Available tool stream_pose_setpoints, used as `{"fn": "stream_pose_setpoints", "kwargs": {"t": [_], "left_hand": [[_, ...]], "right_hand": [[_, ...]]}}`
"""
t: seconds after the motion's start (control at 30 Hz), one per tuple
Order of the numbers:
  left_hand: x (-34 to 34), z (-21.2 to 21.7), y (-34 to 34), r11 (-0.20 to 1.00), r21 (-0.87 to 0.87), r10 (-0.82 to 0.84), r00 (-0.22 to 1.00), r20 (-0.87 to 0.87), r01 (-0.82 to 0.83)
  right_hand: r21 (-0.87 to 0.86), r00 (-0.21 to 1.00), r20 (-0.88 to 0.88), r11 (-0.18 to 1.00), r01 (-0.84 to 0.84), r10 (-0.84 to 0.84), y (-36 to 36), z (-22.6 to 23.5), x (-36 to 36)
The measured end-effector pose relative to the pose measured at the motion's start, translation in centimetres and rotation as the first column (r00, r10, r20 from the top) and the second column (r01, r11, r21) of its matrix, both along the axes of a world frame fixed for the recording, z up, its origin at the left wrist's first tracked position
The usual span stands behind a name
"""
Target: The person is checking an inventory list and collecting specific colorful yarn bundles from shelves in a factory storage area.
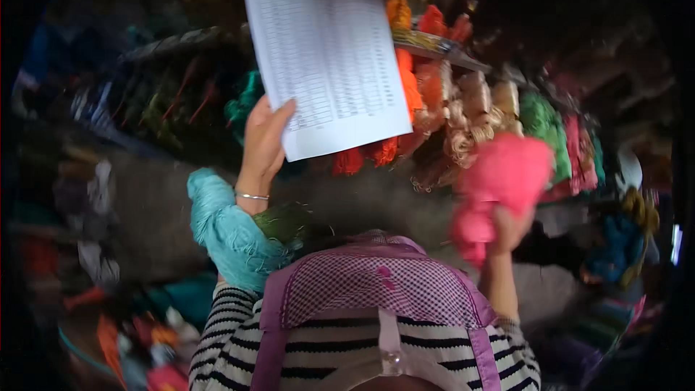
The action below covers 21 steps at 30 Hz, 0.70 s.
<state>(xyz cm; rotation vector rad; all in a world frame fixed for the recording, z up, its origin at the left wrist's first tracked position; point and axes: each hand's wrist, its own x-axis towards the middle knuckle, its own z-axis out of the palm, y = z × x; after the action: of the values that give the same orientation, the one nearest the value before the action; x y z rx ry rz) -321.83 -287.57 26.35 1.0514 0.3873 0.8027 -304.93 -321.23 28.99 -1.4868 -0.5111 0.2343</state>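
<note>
My left hand (266, 134) pinches the lower left corner of a white printed sheet of paper (333, 65), thumb on top. Over my left forearm, below a silver bangle, hangs a pale turquoise skein of thread (232, 228), with a dark green skein (284, 224) beside it. On the right, my right hand (510, 230) is closed round a bright pink skein of thread (503, 174). Both the hand and the skein are blurred by motion, and some of the fingers are hidden behind the thread.
Ahead, a rack bar (441, 49) carries hanging skeins: orange (410, 87), beige (474, 105) and green (539, 123). Dark skeins hang at the far left. Blue skeins (615, 246) are at the right, and a pile of coloured bundles (156, 351) lies at the lower left.
</note>
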Motion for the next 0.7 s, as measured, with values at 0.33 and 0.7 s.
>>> {"fn": "stream_pose_setpoints", "kwargs": {"t": [0.33, 0.7], "left_hand": [[2.0, 1.2, 4.1, 0.999, -0.01, -0.042, 0.999, 0.002, 0.042], [-1.9, 1.2, 6.0, 0.99, -0.079, 0.116, 0.991, -0.061, -0.12]], "right_hand": [[-0.293, -0.032, 0.661, 0.219, -0.931, 0.75, 29.4, 1.2, -22.0], [-0.037, -0.016, 0.361, -0.002, -0.999, 0.932, 27.3, -2.6, -12.5]]}}
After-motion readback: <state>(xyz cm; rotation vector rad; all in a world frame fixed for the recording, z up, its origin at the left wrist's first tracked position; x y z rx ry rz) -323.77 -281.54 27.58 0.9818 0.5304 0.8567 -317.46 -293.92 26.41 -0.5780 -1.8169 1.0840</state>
